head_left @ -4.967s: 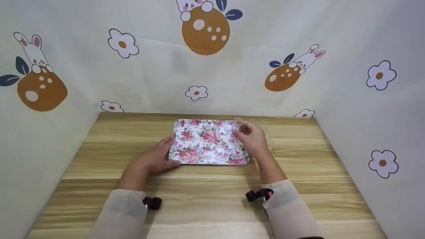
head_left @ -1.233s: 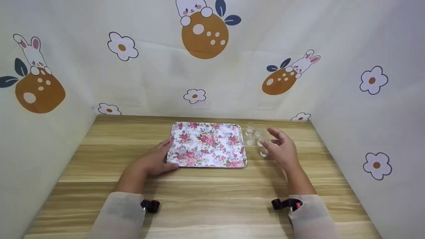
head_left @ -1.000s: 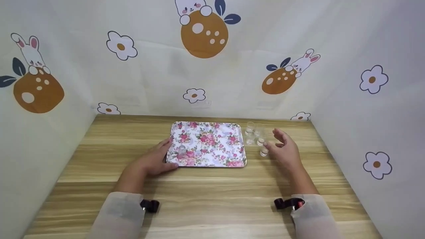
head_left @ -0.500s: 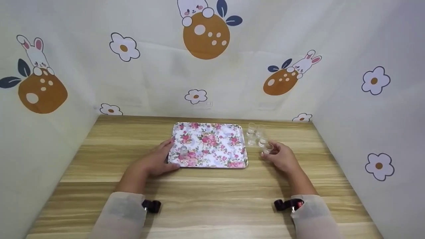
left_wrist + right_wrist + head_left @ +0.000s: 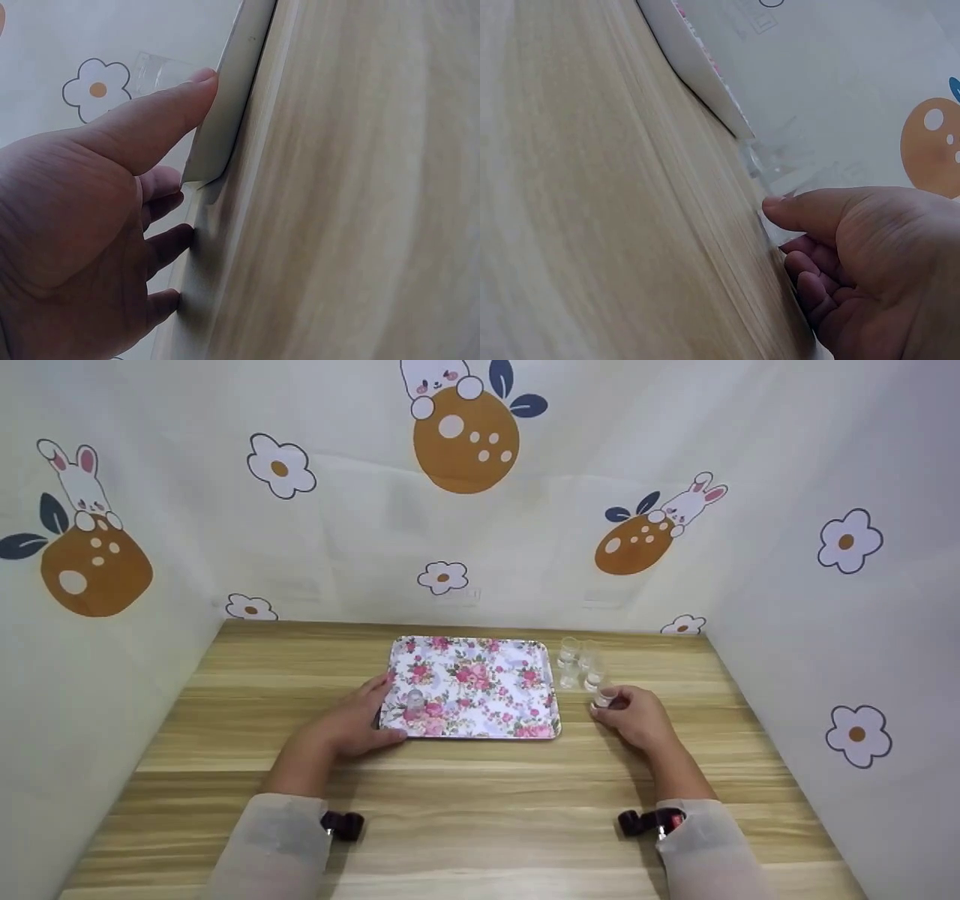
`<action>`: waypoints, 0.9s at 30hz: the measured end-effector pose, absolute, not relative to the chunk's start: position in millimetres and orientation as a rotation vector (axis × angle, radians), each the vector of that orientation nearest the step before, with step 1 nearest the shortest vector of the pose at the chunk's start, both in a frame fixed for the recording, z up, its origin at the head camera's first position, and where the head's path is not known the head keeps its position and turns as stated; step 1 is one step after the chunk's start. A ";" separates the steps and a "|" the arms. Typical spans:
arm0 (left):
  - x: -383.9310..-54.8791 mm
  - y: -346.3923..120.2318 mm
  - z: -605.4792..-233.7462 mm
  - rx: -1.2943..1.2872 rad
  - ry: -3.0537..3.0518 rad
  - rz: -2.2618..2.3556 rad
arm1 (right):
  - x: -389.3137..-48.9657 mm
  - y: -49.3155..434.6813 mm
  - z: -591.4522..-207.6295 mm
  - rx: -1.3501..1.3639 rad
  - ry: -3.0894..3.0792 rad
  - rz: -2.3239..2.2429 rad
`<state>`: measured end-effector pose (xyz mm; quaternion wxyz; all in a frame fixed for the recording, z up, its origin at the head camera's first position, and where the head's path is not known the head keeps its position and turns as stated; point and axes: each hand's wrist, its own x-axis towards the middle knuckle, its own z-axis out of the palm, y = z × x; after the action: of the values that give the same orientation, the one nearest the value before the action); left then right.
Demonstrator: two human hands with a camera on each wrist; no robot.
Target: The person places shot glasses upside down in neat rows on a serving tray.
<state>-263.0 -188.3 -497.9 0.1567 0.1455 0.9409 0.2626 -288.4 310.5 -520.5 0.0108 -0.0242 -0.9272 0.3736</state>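
A white tray (image 5: 472,706) with a pink floral print lies on the wooden table. My left hand (image 5: 351,723) grips its near left corner, with the thumb (image 5: 169,109) on the near rim and the fingers along the left side. Near that corner a small clear cup (image 5: 415,700) stands on the tray. To the right of the tray, my right hand (image 5: 637,718) pinches another small clear cup (image 5: 602,700) between thumb and fingers, low over the table. In the right wrist view its thumb (image 5: 810,212) covers part of that cup.
Several more clear cups (image 5: 569,651) stand close together on the wooden table (image 5: 450,825), just right of the tray's far right side. Pale cloth walls (image 5: 345,532) printed with rabbits, oranges and flowers enclose the table at the back and both sides.
Five seconds ago my right hand held a cup over the tray's far right; a cup now stands at its near left. My right hand has since moved right and taken hold of the nearest cup.
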 end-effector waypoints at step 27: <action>-263.7 -187.9 -495.7 0.440 2.671 0.773 | -285.8 240.6 -481.1 -0.013 -2.468 1.805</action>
<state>-263.7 -187.9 -495.7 0.1625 0.1541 0.9362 0.2708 -285.8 240.6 -481.1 0.0421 -0.0041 -0.8064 0.5898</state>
